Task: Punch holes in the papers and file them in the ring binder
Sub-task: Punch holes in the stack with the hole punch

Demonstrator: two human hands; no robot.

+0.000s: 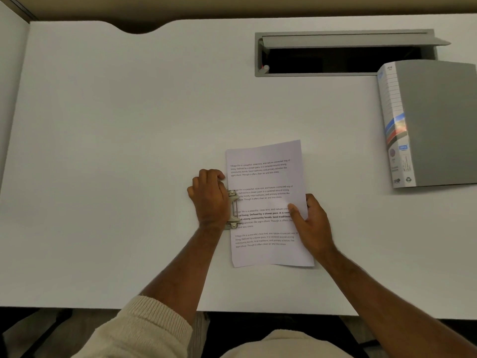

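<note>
A printed white paper (268,182) lies on the white desk (116,151) in front of me. Its left edge sits inside a beige metal hole punch (233,210). My left hand (210,197) rests on top of the punch with the fingers curled over it, hiding most of it. My right hand (311,218) grips the paper's right edge, thumb on top of the sheet. A grey ring binder (436,125) lies shut at the desk's far right, its labelled spine facing left, well apart from both hands.
A grey cable hatch (335,54) with its lid raised is set into the desk at the back, just behind the binder. The desk's near edge (232,312) runs below my forearms. A curved notch cuts the far edge at the left.
</note>
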